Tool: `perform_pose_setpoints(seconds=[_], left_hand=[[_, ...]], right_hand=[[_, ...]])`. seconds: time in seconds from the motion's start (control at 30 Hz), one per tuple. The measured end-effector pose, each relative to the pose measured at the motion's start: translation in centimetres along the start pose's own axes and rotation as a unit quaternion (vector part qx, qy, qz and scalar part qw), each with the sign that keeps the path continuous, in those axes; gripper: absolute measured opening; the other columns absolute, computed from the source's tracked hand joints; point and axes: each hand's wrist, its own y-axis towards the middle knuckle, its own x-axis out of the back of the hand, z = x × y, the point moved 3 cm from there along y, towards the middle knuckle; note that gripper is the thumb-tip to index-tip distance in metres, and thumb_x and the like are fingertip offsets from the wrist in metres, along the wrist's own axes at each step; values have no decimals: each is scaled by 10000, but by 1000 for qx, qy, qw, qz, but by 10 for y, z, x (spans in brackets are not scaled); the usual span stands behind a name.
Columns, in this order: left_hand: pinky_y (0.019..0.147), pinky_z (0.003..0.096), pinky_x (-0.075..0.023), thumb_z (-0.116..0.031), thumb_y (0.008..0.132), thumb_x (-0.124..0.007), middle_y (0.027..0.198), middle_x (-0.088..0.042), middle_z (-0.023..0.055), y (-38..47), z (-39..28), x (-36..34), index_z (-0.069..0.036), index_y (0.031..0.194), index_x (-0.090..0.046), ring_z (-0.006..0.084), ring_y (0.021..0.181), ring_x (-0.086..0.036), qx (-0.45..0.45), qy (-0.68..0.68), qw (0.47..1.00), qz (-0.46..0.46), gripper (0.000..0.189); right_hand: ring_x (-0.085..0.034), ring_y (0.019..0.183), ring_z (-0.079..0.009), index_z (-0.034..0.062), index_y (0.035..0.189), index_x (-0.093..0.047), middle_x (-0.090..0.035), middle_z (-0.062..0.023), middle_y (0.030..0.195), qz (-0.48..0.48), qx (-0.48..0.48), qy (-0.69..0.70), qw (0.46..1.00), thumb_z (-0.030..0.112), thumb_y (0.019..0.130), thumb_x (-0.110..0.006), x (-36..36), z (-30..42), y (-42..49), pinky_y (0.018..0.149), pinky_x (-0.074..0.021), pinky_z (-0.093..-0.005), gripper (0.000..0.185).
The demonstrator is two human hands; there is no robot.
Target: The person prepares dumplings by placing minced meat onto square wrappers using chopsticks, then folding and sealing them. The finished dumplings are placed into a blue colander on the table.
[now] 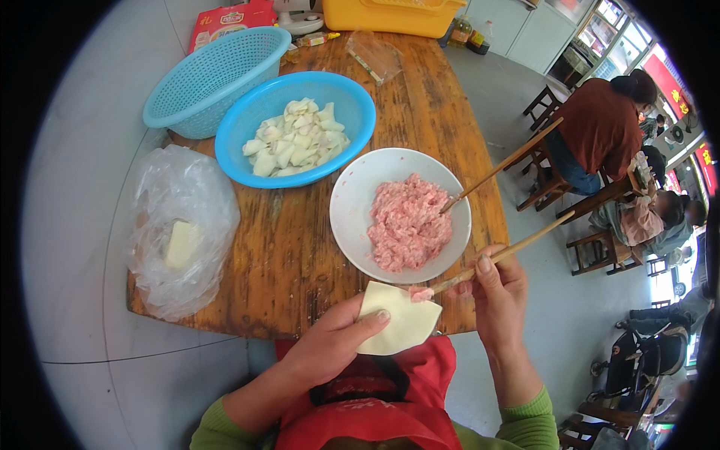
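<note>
My left hand (343, 337) holds a stack of pale dough wrappers (400, 323) near the table's front edge, thumb on top. Between the thumb and fingers of my right hand (500, 287) is a wooden chopstick (526, 242). Its tip carries a small dab of pink minced meat (421, 293) that touches the wrapper's upper corner. Just beyond both hands sits a white bowl (351, 225) with a mound of minced meat filling (410, 222). A second wooden stick (500, 166) stands slanted in that filling, leaning right over the rim.
A blue plastic basket (363, 121) holds folded dumplings (298, 138). Behind it tilts a light-blue basket (216, 79) against the wall. A clear plastic bag (185, 236) with a pale block lies at left. Farther off are a yellow crate (388, 17) and a seated person (596, 124).
</note>
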Motion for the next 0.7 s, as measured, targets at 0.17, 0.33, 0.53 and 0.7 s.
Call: perform_pose_setpoints(seconds=[0.17, 0.33, 0.53, 0.7], left_hand=[[1003, 307, -399, -135, 1002, -418, 1276, -552, 97, -3, -18, -11, 25, 1376, -429, 149, 1165, -526, -49, 136, 989, 39, 406], [1008, 303, -385, -180, 1008, -421, 1290, -541, 103, -9, -23, -16, 17, 1407, -389, 148, 1173, -509, -108, 247, 963, 31, 446], [957, 296, -424, -199, 998, -492, 1240, -558, 95, -10, -21, -6, 20, 1402, -382, 131, 1121, -527, -125, 114, 985, 41, 472], [910, 282, -454, -184, 974, -549, 1184, -580, 67, -8, -22, -4, 29, 1315, -467, 100, 1066, -545, -46, 146, 988, -5, 410]], right_hand=[[-612, 652, -124, -8, 946, -543, -606, -57, 793, 28, 54, -94, 994, 50, 931, -595, -14, 10, -9, 624, -555, -284, 79], [-643, 705, -154, -21, 970, -553, -617, -79, 847, 34, 77, -89, 992, 7, 925, -582, -16, 6, -8, 653, -563, -286, 60], [-679, 805, -210, -36, 1036, -559, -632, -129, 960, 64, 47, -9, 997, 42, 941, -569, -7, 1, -9, 739, -584, -314, 123], [-682, 825, -214, -42, 1037, -556, -641, -154, 995, 78, 53, -9, 995, 51, 948, -561, -11, 0, -10, 762, -583, -316, 129]])
